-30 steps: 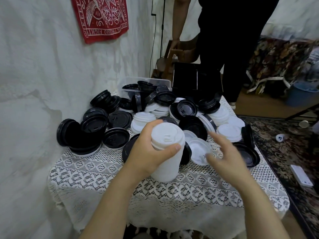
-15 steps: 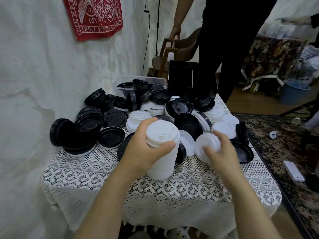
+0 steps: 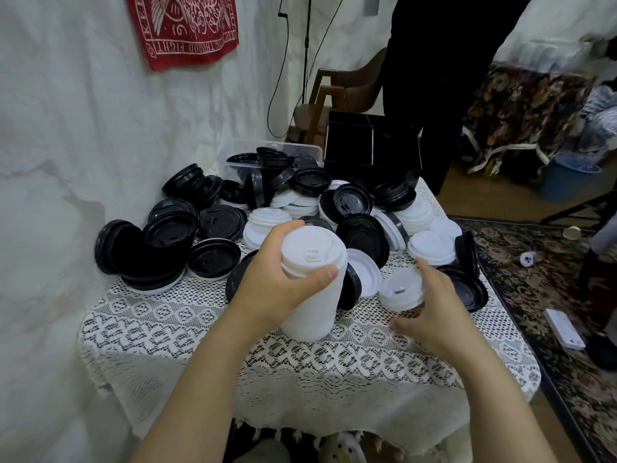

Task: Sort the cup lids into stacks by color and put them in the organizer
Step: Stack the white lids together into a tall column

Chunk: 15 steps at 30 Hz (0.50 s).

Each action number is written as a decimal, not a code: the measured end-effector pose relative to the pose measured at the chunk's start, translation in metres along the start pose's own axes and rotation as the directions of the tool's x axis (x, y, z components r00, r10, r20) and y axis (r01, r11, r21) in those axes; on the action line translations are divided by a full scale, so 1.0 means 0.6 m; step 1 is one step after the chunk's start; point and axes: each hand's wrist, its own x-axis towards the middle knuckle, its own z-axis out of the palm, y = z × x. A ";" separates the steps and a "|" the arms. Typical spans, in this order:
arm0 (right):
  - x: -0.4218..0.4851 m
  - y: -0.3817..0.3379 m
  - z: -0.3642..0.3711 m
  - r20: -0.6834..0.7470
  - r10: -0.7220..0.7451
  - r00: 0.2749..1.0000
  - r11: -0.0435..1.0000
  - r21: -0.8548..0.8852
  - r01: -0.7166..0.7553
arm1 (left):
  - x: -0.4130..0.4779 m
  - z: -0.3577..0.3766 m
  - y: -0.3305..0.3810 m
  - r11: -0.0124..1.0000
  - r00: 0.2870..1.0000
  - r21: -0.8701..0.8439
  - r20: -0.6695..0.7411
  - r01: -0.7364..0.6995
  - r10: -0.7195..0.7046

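Note:
My left hand (image 3: 277, 282) grips a tall stack of white lids (image 3: 312, 285) that stands on the lace tablecloth (image 3: 187, 325). To its right, my right hand (image 3: 434, 309) holds a single white lid (image 3: 399, 289), tilted up off the cloth, with fingers on its far edge and the thumb below. Behind both lies a mixed heap of black lids (image 3: 173, 235) and white lids (image 3: 430, 245). A black organizer (image 3: 370, 145) stands at the table's far edge, beside a clear plastic tub (image 3: 267, 152) holding black lids.
A white wall runs along the left side of the table. A person in black (image 3: 440, 61) stands beyond the far edge, next to a wooden chair (image 3: 340, 91). A patterned rug (image 3: 551, 295) with small objects lies to the right.
My right hand reached to the loose white lid, took hold of it and drew it toward me, tilting it up. My left hand kept its grip on the white stack.

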 end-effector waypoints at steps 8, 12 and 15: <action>0.002 -0.002 0.002 -0.031 0.030 0.999 0.997 -0.064 -0.032 | 0.001 -0.001 -0.002 1.000 1.000 0.022 -0.003 -0.007 0.007; 0.000 -0.005 0.002 -0.033 0.019 0.999 0.988 -0.151 -0.024 | 0.002 -0.002 -0.004 1.000 1.000 0.027 0.000 -0.006 0.006; -0.002 -0.008 -0.002 -0.101 -0.009 0.995 0.992 -0.128 -0.004 | 0.002 -0.003 -0.006 1.000 1.000 0.026 -0.001 -0.005 0.005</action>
